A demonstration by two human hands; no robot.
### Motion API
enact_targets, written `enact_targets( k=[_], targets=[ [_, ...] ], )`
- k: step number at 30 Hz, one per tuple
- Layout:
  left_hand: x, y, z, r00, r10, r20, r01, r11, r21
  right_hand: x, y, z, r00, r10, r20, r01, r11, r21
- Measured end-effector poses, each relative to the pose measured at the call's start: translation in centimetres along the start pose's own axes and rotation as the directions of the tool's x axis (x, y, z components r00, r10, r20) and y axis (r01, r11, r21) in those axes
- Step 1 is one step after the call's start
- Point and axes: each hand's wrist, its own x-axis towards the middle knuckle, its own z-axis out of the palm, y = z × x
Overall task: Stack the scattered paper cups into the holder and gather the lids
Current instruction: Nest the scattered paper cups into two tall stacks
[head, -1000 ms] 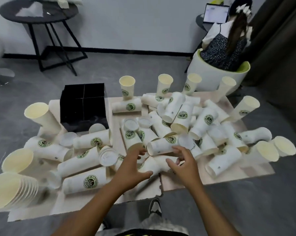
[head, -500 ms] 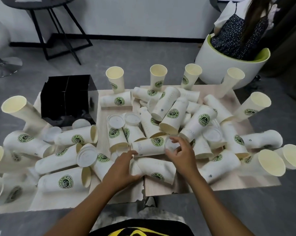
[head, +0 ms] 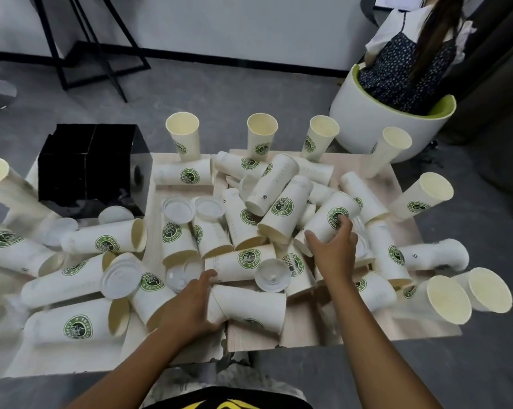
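Note:
Several white paper cups with green logos lie scattered on a low wooden table [head: 308, 335]; a few stand upright along the far edge. My left hand [head: 190, 305] grips the base of a cup lying on its side [head: 249, 308] near the front edge. My right hand [head: 335, 249] curls round another lying cup [head: 329, 219] in the middle of the pile. White plastic lids lie among the cups, one [head: 272, 275] between my hands, one [head: 121, 280] to the left and two [head: 178, 209] further back. A black divided holder [head: 87, 166] stands at the back left.
A person sits in a white and green tub chair [head: 376, 119] just beyond the table's far right corner. Black table legs [head: 101, 45] stand on the grey floor at the back left. Cups overhang the table's left and right edges.
My right hand has moved up and right from a lid onto a lying cup. My left hand has closed on the cup near the front edge. The camera has tilted down.

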Motion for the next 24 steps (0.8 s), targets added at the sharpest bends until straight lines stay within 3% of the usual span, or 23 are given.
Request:
enact_targets(
  k=[6,16,24],
  targets=[
    [-0.7,0.2,-0.9,0.999,-0.031,-0.010,0.031,0.999,-0.027,0.7,0.0,1.0,0.995,0.093,0.046,-0.085,0.985,-0.150],
    [-1.8,0.3,-2.4,0.998,-0.025,-0.057,0.020,0.997,-0.080,2.0,-0.9,1.3,0.977,0.213,-0.003,-0.213,0.973,-0.089],
    [-2.6,0.2,-4.2,0.995,-0.002,-0.099,-0.016,0.985,-0.174,2.0,-0.5,1.4,0.978,0.206,-0.017,-0.207,0.978,-0.035]
  ],
)
